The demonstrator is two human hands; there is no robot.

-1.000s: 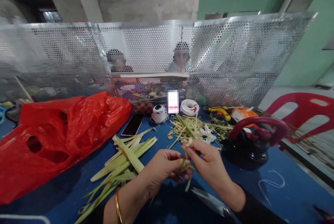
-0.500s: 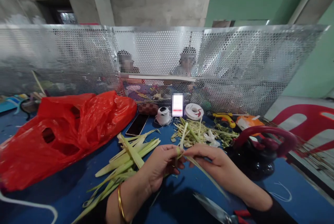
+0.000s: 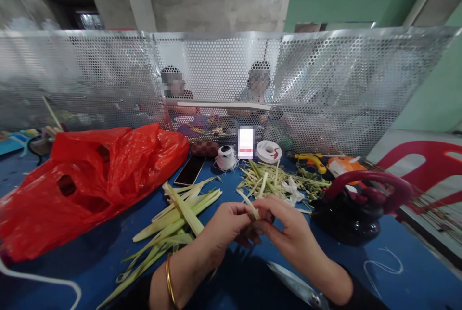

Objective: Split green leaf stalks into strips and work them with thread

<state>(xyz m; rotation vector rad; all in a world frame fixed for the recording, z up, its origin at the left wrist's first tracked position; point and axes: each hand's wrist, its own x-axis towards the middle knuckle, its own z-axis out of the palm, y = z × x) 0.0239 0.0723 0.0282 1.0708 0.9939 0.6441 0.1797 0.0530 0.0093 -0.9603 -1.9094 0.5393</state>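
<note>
Right hand point(image 3: 290, 223) shifted inward beside left hand point(image 3: 228, 227), both pinched closed on a pale green strip point(image 3: 247, 200).

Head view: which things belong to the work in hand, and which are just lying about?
Seem to belong:
green strip, pinched between left hand and right hand
leaves beside the left forearm
plant scraps beyond the hands
metal blade by the right forearm, perhaps

Seem to be lying about, untouched:
phone
red bag
checked pouch
white thread
red chair

Leaves point(image 3: 185, 212) and phone point(image 3: 190, 171) on blue table point(image 3: 415, 252)
</note>
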